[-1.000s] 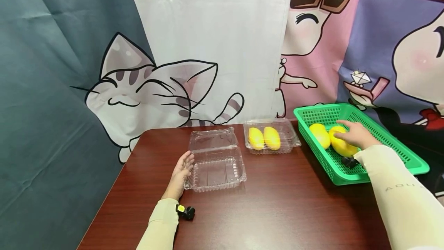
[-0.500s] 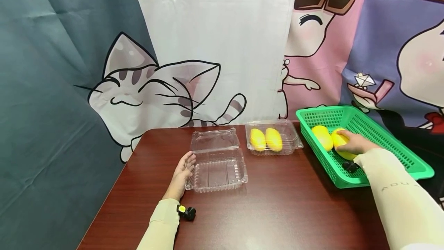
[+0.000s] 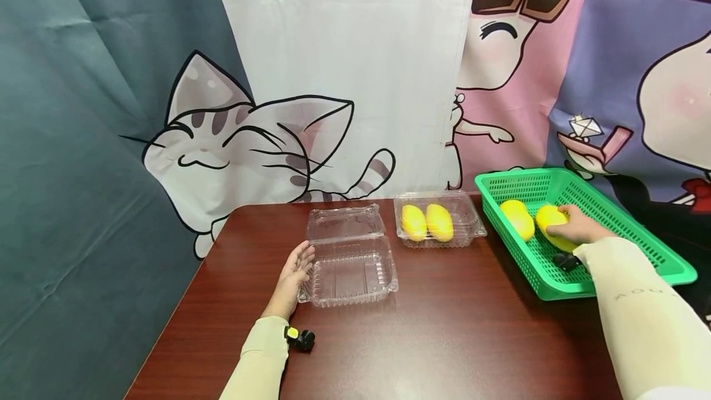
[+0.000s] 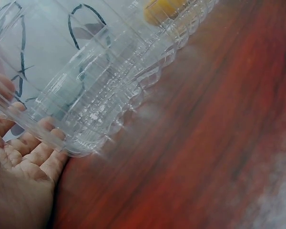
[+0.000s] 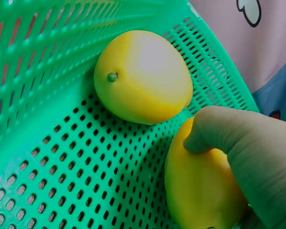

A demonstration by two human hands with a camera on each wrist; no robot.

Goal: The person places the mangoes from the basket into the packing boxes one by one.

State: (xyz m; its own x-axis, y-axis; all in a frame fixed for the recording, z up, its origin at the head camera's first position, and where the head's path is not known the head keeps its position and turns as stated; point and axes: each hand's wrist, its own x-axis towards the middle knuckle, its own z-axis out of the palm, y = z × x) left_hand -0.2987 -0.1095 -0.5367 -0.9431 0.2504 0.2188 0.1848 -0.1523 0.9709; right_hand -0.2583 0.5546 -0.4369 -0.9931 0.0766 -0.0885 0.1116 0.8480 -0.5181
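Observation:
My right hand [image 3: 586, 225] grips a yellow mango [image 5: 202, 186] inside the green basket [image 5: 28, 138], its thumb curved over the fruit in the right wrist view. Left of it lies a second mango [image 5: 143, 76], stem end showing. My left hand [image 3: 290, 278] rests at the left side of an open clear plastic clamshell box [image 3: 350, 273], whose lid is laid back toward the curtain. In the left wrist view its loosely extended fingers [image 4: 40, 155] touch the box's edge.
Another clear plastic box [image 3: 466, 218] with two mangoes [image 3: 426, 223] in it stands between the open box and the basket. All rest on a reddish-brown table [image 3: 444, 338]. A printed cartoon curtain [image 3: 344, 66] hangs behind. Small black cameras are strapped at both wrists.
My right hand has lowered onto the right mango and taken hold of it, shifting it slightly right, away from the other mango. The left hand stays at the open box.

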